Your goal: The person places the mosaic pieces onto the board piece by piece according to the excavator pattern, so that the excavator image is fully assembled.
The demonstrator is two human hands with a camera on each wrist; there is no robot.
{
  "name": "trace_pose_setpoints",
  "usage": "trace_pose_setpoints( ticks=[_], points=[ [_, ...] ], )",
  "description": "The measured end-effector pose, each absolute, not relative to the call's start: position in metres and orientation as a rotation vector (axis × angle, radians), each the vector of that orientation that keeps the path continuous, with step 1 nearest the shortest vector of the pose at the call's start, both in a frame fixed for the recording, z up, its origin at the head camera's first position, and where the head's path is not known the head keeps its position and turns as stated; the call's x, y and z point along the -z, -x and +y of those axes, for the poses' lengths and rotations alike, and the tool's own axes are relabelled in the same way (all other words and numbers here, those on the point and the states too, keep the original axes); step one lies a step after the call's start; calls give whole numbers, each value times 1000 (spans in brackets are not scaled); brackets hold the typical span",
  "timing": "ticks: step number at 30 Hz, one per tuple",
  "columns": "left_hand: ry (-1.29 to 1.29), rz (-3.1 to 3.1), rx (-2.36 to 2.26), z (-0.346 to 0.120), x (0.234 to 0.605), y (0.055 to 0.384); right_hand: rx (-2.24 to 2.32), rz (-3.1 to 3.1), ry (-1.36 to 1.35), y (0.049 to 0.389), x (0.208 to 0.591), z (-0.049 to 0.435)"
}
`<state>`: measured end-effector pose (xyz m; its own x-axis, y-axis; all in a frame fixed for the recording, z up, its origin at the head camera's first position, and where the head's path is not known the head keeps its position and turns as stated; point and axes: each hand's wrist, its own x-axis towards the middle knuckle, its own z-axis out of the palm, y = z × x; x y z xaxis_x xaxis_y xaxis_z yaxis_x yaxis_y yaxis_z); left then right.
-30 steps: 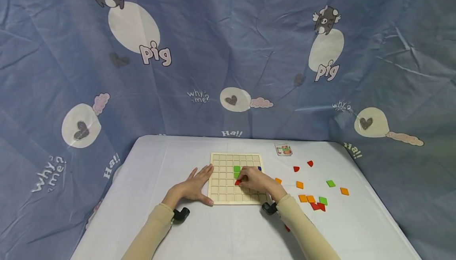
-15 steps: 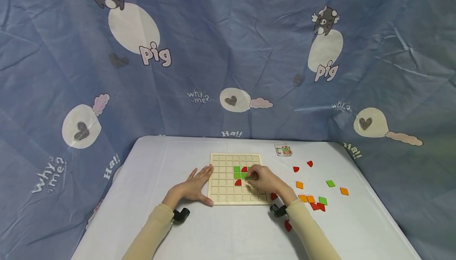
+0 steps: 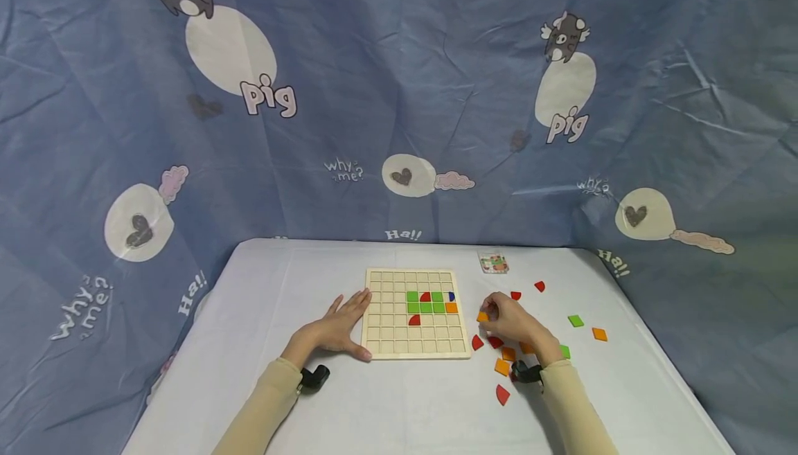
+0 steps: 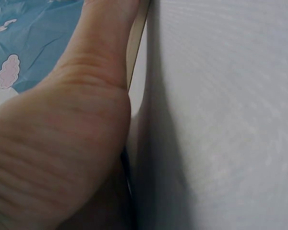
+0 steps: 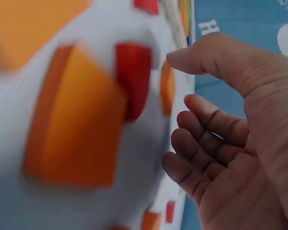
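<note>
A square wooden grid board (image 3: pixel 386 337) lies on the white table. Set into its cells are green tiles (image 3: pixel 439 307), red quarter-round tiles (image 3: pixel 414 320), an orange tile (image 3: pixel 451 307) and a small blue piece (image 3: pixel 451 296). My left hand (image 3: pixel 339 327) lies with fingers spread against the board's left edge. My right hand (image 3: pixel 511 320) is just right of the board, its fingertips at a loose orange tile (image 3: pixel 483 316). In the right wrist view, the thumb and bent fingers stand apart, with that orange tile (image 5: pixel 167 88) showing beyond the gap.
Loose tiles lie around the right forearm: a red quarter-round (image 3: pixel 502 395), an orange square (image 3: pixel 501 367) and several others. Farther right are a green tile (image 3: pixel 575 320) and another orange one (image 3: pixel 600 334). A small picture card (image 3: pixel 494 263) lies behind, before a blue curtain (image 3: pixel 399 95).
My right hand has left the board and moved right to the loose orange tile. An orange tile now shows in the board cell where the hand was. My left hand stays put.
</note>
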<state>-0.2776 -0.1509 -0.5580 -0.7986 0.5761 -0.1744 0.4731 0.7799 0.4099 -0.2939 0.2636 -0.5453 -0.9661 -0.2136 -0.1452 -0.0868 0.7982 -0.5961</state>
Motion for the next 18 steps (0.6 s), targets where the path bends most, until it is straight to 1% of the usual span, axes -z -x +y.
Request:
trace_pose_setpoints(
  ticks=[5, 15, 18],
  points=[
    [-802, 2683, -526, -153, 557, 276, 899, 2756, 182, 297, 549, 269],
    [-809, 2691, -542, -152, 560, 278, 896, 2793, 189, 298, 549, 265],
    [-800, 2688, -541, -151, 561, 278, 901, 2820, 227, 298, 549, 260]
  ],
)
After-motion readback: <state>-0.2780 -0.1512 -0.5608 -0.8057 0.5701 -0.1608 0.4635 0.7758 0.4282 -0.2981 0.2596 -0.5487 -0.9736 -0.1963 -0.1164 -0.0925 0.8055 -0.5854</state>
